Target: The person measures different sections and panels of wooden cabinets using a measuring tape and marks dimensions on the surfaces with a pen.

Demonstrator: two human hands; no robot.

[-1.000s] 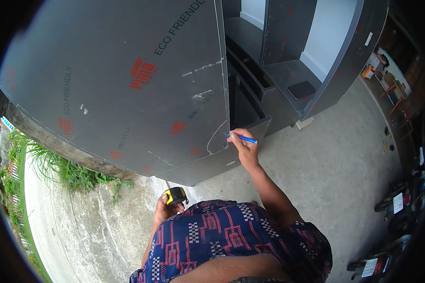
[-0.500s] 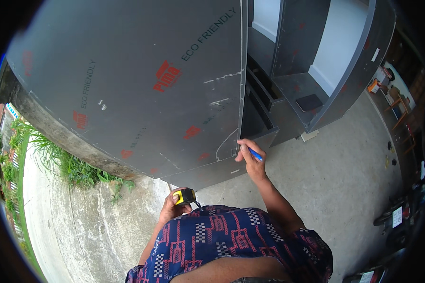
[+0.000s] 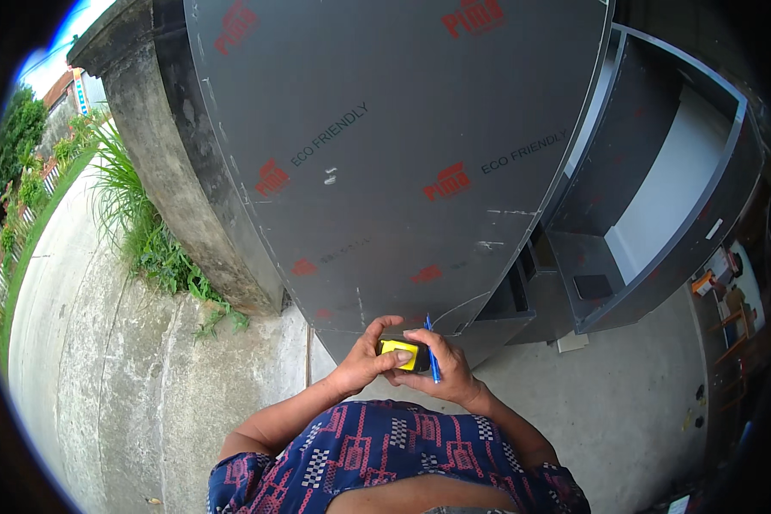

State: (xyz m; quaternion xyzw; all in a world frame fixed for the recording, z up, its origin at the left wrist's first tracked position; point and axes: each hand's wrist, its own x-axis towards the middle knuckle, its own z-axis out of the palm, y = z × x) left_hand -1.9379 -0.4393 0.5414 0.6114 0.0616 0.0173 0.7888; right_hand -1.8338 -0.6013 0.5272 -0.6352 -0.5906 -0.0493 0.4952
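In front of my chest, both hands meet at a yellow and black tape measure (image 3: 398, 350). My left hand (image 3: 361, 367) grips its yellow side, thumb on top and index finger raised past it. From the other side my right hand (image 3: 456, 373) holds its dark end, with a blue pen (image 3: 435, 364) tucked upright between the fingers. Just beyond stands a tall dark grey panel (image 3: 377, 231), the side of a cabinet, with red and black print. A pale curved line and scuffs mark the panel's lower right part.
An open cabinet section (image 3: 574, 248) with shelves and a white back extends right; a dark flat square (image 3: 592, 286) lies inside. Concrete floor (image 3: 608, 385) surrounds me. At left are a weathered wall (image 3: 176, 171), green plants (image 3: 158, 248) and a pale road (image 3: 56, 265).
My right hand has left the panel's lower corner and come to the tape measure, pen still held. My left hand has raised the tape measure to meet it. The view has turned left.
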